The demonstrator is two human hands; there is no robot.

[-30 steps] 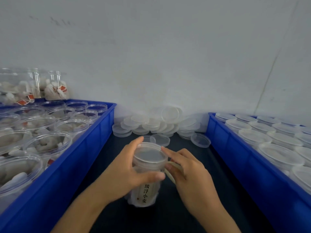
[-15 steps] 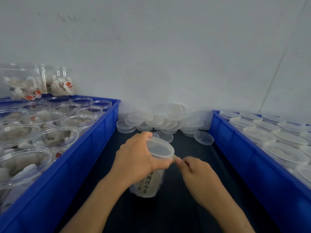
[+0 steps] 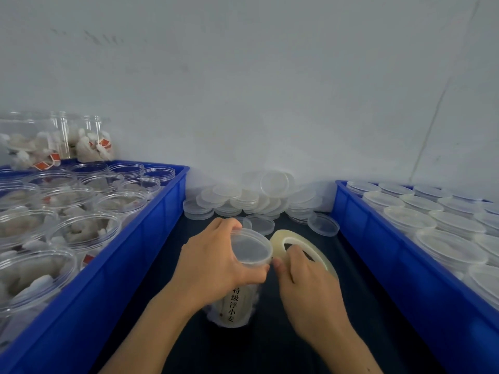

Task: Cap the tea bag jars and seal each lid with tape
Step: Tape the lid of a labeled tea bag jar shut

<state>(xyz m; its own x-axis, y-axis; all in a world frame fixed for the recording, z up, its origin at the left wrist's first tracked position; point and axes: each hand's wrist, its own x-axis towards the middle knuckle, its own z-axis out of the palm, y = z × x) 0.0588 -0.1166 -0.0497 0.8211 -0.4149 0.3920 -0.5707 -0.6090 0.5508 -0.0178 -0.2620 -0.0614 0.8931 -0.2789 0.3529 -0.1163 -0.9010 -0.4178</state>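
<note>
Jar (image 3: 235,306) now tipped in the left hand's (image 3: 216,265) grip, lid (image 3: 249,249) on, while the right hand (image 3: 305,276) has swung the tape roll (image 3: 302,249) up against the rim, so sealing's probably starting.

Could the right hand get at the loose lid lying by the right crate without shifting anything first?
Probably not yet: the path to the loose lid looks open, but the right hand is occupied, its fingers hooked through the tape roll.
</note>
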